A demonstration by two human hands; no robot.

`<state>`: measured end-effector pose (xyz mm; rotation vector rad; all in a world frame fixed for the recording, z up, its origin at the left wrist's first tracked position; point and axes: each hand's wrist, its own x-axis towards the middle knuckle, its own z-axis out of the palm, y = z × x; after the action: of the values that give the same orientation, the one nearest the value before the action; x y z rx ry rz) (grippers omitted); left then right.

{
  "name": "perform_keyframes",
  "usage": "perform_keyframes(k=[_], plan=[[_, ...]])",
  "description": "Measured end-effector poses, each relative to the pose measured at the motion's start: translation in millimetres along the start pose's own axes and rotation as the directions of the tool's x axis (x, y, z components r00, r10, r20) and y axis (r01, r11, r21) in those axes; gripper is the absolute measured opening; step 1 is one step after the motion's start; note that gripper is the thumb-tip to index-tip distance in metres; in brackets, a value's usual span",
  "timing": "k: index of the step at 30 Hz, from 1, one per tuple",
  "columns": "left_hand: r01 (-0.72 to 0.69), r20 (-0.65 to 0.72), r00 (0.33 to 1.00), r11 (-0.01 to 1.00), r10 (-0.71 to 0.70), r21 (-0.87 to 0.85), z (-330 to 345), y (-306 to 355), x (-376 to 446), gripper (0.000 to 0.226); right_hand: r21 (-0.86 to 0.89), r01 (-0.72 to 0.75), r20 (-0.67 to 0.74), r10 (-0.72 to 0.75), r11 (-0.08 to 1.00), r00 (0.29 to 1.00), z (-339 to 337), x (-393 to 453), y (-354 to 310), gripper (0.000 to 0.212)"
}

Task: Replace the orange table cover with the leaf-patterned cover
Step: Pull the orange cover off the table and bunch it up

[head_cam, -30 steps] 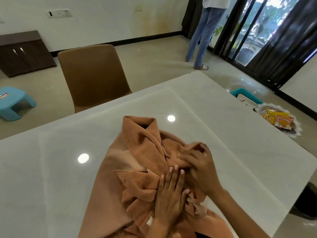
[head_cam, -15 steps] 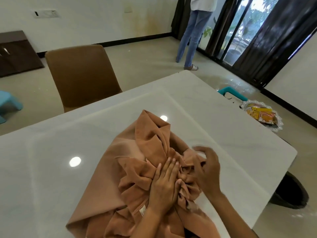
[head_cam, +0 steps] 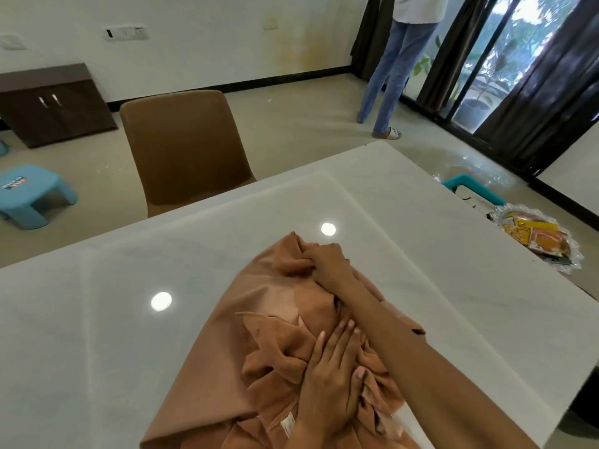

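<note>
The orange table cover (head_cam: 259, 322) lies bunched in a crumpled heap on the white table (head_cam: 437, 254), near its front edge. My left hand (head_cam: 330, 384) presses flat on the near folds with straight fingers. My right hand (head_cam: 327, 264) reaches across to the heap's far end and grips a fold of the orange cloth. No leaf-patterned cover is in view.
A brown chair (head_cam: 184, 147) stands at the table's far side. A silver tray of packets (head_cam: 541, 241) and a teal stool (head_cam: 473, 189) sit right of the table. A person (head_cam: 398, 66) stands by the dark curtains. A blue stool (head_cam: 32, 192) and a dark cabinet (head_cam: 52, 102) are at left.
My right hand has moved from beside my left hand out to the far end of the heap and taken hold of a fold. My left hand stays pressed on the cloth.
</note>
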<state>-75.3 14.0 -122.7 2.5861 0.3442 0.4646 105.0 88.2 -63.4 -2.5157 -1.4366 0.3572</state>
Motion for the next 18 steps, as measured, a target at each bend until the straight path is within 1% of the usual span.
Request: perform_keyframes(k=[1,3,5,7,8,10,11,13,14,15,16,17,18], plan=[[-0.003,-0.015,1.000,1.000,0.003,-0.005,0,-1,-1,0.050,0.019,0.071,-0.112,-0.069,0.997,0.991,-4,-12,6,0.026],[-0.019,-0.037,0.999,1.000,0.019,-0.006,2,-2,-3,0.050,0.029,0.185,-0.310,-0.167,0.982,0.936,-11,-46,22,0.031],[-0.043,-0.092,0.995,0.999,0.045,0.016,6,-2,-5,0.048,0.025,0.210,-0.420,-0.180,0.977,0.890,-11,-92,33,0.031],[-0.111,-0.202,0.972,0.991,0.123,0.069,11,1,-10,0.046,0.037,0.204,-0.478,-0.162,0.978,0.864,-8,-141,36,0.029],[-0.181,-0.259,0.944,0.978,0.203,0.108,14,4,-14,0.044,0.055,0.186,-0.482,-0.137,0.981,0.865,-4,-159,36,0.033],[-0.328,-0.325,0.867,0.924,0.378,0.197,16,13,-24,0.039,0.120,0.106,-0.452,-0.040,0.987,0.891,3,-185,38,0.037],[-0.365,-0.358,0.831,0.903,0.425,0.226,15,19,-28,0.038,0.162,0.067,-0.435,0.010,0.985,0.900,8,-193,38,0.039],[-0.366,-0.437,0.796,0.908,0.419,0.204,8,32,-27,0.040,0.182,0.027,-0.409,0.051,0.983,0.911,15,-206,38,0.041],[-0.352,-0.450,0.800,0.918,0.397,0.183,4,36,-20,0.042,0.152,0.018,-0.397,0.044,0.988,0.917,18,-212,35,0.042],[-0.337,-0.422,0.823,0.925,0.381,0.178,0,37,-11,0.045,0.125,0.011,-0.383,0.038,0.992,0.923,22,-218,33,0.043],[-0.316,-0.359,0.859,0.930,0.365,0.189,-3,36,-1,0.049,0.137,0.006,-0.365,0.045,0.991,0.930,26,-223,32,0.040],[-0.298,-0.279,0.899,0.939,0.337,0.173,-4,33,7,0.051,0.204,-0.003,-0.355,0.077,0.979,0.932,29,-227,30,0.033],[-0.273,-0.201,0.935,0.954,0.293,0.122,-4,27,13,0.051,0.305,-0.021,-0.357,0.135,0.952,0.924,29,-232,26,0.035]])
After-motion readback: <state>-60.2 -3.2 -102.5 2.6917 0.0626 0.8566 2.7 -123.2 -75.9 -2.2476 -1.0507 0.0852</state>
